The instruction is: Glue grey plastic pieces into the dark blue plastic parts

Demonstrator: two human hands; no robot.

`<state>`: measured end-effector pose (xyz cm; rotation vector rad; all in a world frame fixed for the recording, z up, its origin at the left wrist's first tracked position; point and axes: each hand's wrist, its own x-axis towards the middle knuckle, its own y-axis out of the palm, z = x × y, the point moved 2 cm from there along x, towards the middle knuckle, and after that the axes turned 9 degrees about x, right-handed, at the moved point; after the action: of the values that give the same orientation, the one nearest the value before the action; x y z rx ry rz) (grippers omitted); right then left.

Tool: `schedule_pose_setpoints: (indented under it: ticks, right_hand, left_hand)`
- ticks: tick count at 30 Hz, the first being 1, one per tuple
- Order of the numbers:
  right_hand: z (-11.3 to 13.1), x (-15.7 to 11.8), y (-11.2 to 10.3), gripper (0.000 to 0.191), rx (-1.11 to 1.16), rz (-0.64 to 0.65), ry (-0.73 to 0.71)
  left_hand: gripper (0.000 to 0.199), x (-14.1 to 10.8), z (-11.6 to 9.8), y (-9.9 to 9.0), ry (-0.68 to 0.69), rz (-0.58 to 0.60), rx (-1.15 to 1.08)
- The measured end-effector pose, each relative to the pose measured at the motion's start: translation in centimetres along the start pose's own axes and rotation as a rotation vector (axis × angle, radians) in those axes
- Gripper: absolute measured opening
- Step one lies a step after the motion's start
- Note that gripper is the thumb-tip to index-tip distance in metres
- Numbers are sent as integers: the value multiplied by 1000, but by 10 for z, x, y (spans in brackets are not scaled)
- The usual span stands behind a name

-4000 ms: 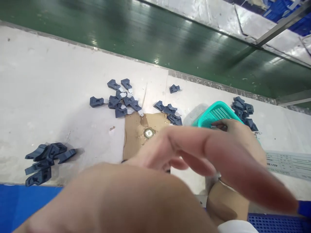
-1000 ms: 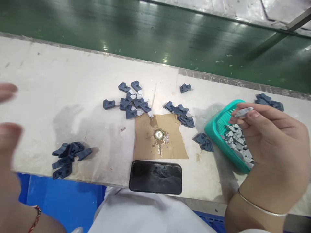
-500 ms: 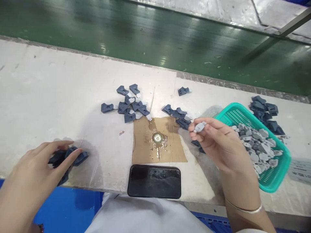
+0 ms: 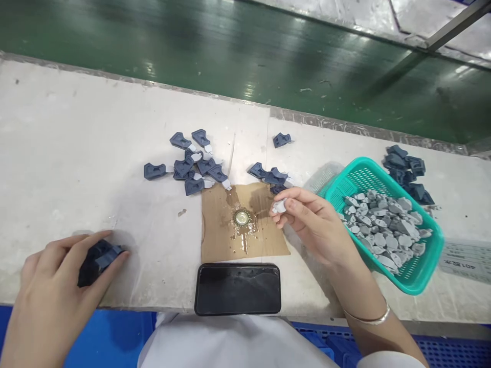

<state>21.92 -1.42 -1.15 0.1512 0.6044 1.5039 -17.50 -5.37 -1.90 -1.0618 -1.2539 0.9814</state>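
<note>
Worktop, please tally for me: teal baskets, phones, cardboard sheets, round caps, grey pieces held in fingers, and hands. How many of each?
Teal basket: 1
Phone: 1
Cardboard sheet: 1
Round cap: 1
Held grey piece: 1
Left hand and right hand: 2
Total: 7

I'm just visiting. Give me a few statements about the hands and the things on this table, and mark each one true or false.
1. The right hand holds a small grey piece. True.
2. The left hand is around some dark blue parts. True.
3. The two hands are touching each other. False: they are well apart.
4. A black phone lies on the white table. True.
5. The phone's screen is brightly lit. False: it is dark.
6. Dark blue parts fill the basket. False: the teal basket holds grey pieces.
</note>
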Motion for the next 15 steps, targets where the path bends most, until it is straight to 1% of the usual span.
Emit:
schedule_pose_setpoints:
  ticks: [1, 3, 5, 8, 11, 13, 15]
  right_hand:
    - [-1, 0, 0, 20, -5, -5, 5]
    - [-3, 1, 0, 20, -32, -13, 4]
    - [-5, 0, 1, 17, -99, -28, -30]
    - [-10, -2, 3, 12, -265, -60, -102]
    - [-15, -3, 7, 9, -457, -44, -196]
    - [-16, -3, 10, 7, -600, 5, -286]
    - [-18, -3, 13, 6, -715, 55, -364]
  left_hand:
    - [38, -1, -2, 2, 22, -33, -5]
    - [33, -1, -6, 3, 54, -61, -2]
    - [27, 4, -10, 3, 77, -107, -23]
    - [17, 15, -11, 2, 94, -131, -71]
    - [17, 22, -12, 0, 115, -168, -126]
    - [22, 23, -18, -6, 89, -241, -179]
    - [27, 22, -33, -18, -26, -268, -309]
